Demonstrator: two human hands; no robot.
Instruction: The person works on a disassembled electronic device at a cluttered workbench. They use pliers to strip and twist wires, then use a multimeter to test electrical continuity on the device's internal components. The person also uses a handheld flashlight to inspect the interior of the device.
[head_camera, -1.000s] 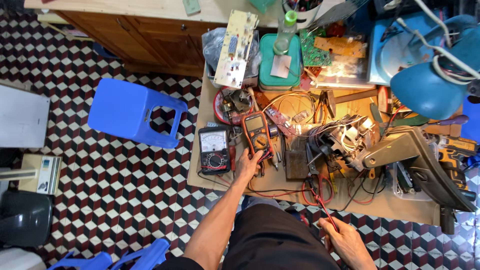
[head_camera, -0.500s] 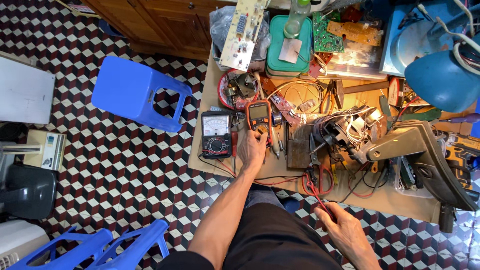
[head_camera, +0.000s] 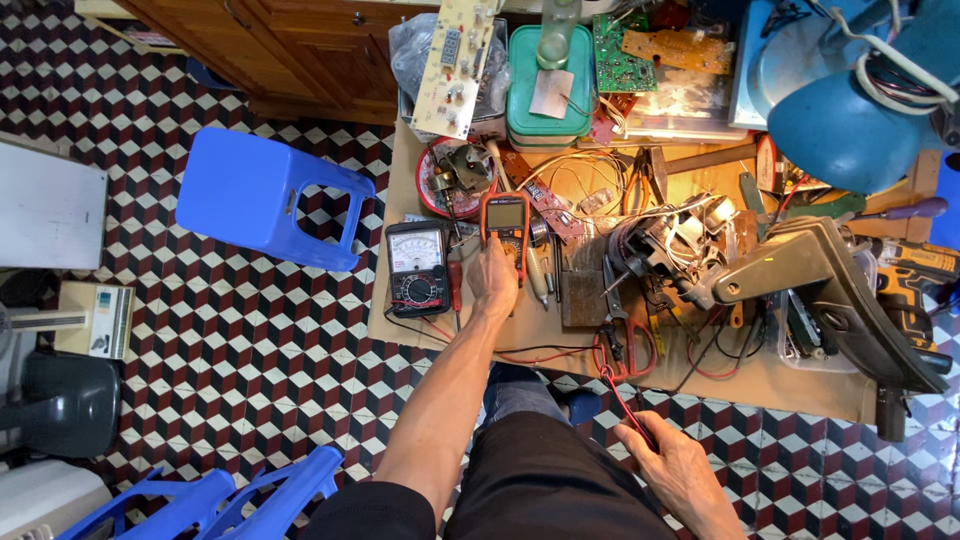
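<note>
My left hand (head_camera: 493, 277) reaches out over a low wooden work board (head_camera: 800, 385) and rests on the lower part of an orange digital multimeter (head_camera: 505, 222). A black analog meter (head_camera: 418, 267) lies just left of it. My right hand (head_camera: 677, 472) is low by my knee, its fingers closed on a thin red test lead (head_camera: 622, 398) that runs up to the board. A red-handled screwdriver (head_camera: 455, 285) lies between the two meters.
The board is crowded: circuit boards (head_camera: 455, 62), a green-lidded box (head_camera: 548, 80), red-handled pliers (head_camera: 622, 350), tangled wires, a dark angled device (head_camera: 830, 290), a blue lamp (head_camera: 850, 120). A blue plastic stool (head_camera: 265, 195) stands left on the chequered floor; more blue stools (head_camera: 250, 495) are at bottom left.
My left hand has slid up from beside the orange meter onto it. The view has shifted a little; my right hand stays low with the red lead.
</note>
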